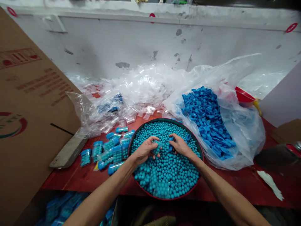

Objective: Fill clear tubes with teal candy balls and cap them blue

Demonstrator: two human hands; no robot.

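A round dark tray [198, 147] brims with small turquoise balls [168, 175]. Both my hands meet over its middle. My left hand [145, 150] has its fingers curled round a small clear tube [157, 147] filled with balls. My right hand [180, 145] pinches the other end of that tube, apparently with a blue cap [171, 140] at its fingertips. Several filled, capped tubes [110, 152] lie in a pile on the red table just left of the tray.
A clear bag of blue caps [207, 121] sits right of the tray. Clear empty tubes [141, 91] are heaped behind. A large cardboard box [30, 110] stands at the left. A white wall [150, 44] closes the back. A red scoop [244, 95] lies far right.
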